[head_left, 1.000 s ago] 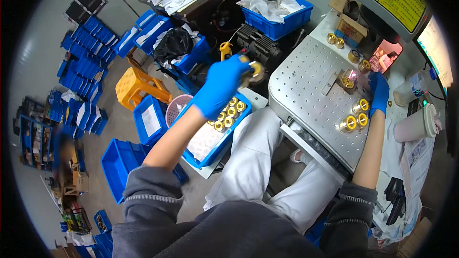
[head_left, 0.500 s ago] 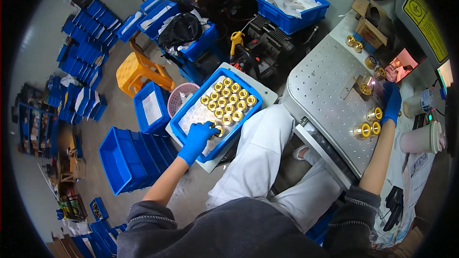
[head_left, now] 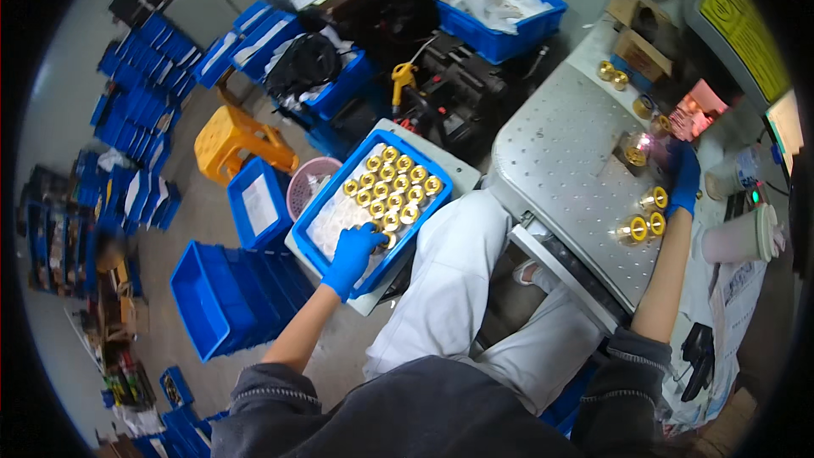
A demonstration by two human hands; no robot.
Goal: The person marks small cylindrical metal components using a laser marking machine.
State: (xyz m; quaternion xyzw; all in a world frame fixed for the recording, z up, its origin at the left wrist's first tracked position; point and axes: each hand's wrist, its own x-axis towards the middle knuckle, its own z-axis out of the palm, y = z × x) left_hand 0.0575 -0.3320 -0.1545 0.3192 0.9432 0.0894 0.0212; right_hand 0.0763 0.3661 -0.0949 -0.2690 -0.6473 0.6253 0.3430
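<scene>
My left hand (head_left: 348,261), in a blue glove, reaches into a blue tray (head_left: 407,242) lined with white material. Its bent fingers grip a short brass ring-shaped fitting (head_left: 388,241) at the near end of the rows. Several like brass fittings (head_left: 395,201) stand in those rows. My right hand (head_left: 684,180), also blue-gloved, is at the far right of a perforated metal plate (head_left: 560,148). Beside it a brass fitting (head_left: 634,151) sits at a fixture under a pinkish-white glow. The right fingertips are dim and partly hidden. Three brass fittings (head_left: 632,230) lie nearer on the plate.
More brass pieces (head_left: 612,75) stand near a cardboard box (head_left: 642,55) at the back. A lidded cup (head_left: 736,239) is at the right. Stacked blue crates (head_left: 203,301), a pink basket (head_left: 298,191) and a yellow stool (head_left: 233,144) are left of the tray.
The whole view has shifted a little. My left hand stays at the near end of the rows in the tray; my right hand remains beside the glowing fixture.
</scene>
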